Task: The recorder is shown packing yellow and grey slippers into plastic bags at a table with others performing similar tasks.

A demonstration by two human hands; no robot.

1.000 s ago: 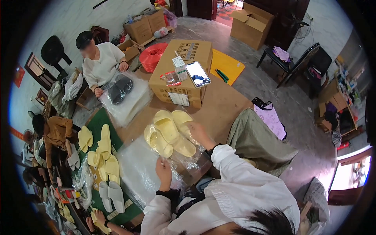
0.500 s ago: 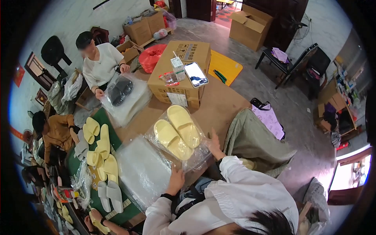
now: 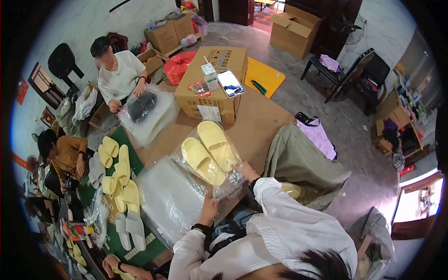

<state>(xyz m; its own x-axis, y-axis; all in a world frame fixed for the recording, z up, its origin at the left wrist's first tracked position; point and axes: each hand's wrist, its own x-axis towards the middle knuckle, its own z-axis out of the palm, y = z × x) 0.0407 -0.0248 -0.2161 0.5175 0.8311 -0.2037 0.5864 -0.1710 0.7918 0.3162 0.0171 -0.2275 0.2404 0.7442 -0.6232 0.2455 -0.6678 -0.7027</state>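
A pair of pale yellow slippers (image 3: 204, 161) lies inside a clear plastic bag (image 3: 233, 185) on the brown table top. With closed fingers my left hand (image 3: 208, 211) grips the bag's near left corner. The near right side of the same bag is pinched in my right hand (image 3: 247, 171). Just left of my left hand, a stack of flat clear bags (image 3: 170, 200) rests on the table. Loose yellow slippers (image 3: 122, 168) and grey slippers (image 3: 131, 230) sit farther left on a green mat (image 3: 144, 242).
A cardboard carton (image 3: 191, 100) beyond the slippers carries a phone (image 3: 230, 84) and a small box (image 3: 209, 77). Across the table, a person in white (image 3: 122, 74) handles bagged dark slippers (image 3: 142, 106). Someone in brown (image 3: 70, 154) works at left. A grey-green sack (image 3: 298, 163) stands at right.
My right hand has gone from spread fingers to a closed grip on the bag's edge. The bagged slippers shifted slightly. The person in white has moved a hand over the dark slippers' bag.
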